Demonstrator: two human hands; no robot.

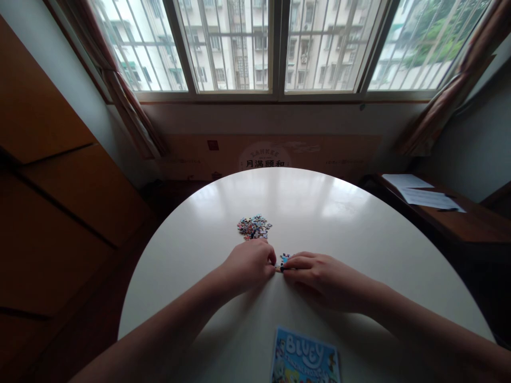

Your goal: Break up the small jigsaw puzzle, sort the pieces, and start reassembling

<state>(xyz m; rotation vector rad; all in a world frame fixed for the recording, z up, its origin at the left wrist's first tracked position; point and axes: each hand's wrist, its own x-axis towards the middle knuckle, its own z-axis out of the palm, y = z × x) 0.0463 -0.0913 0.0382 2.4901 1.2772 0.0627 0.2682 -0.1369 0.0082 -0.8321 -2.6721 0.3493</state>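
Near the middle of the white round table, my left hand [255, 260] has its fingers curled in a pinch at a small jigsaw piece [278, 269]. Facing it from the right, my right hand [317, 271] grips a few jigsaw pieces [285, 258] at the tabletop, fingertips on their edge. Blue and dark colours show on these pieces; my fingers cover part of them. Just beyond my left hand lies a heap of loose jigsaw pieces [254, 226] in mixed colours.
A blue Bluey box or booklet [305, 356] lies at the near side of the table [179, 250]. Papers [423, 191] rest on a brown desk [479, 218] at the right. Wooden cabinets [51, 191] stand at the left, and a barred window [231, 48] is ahead.
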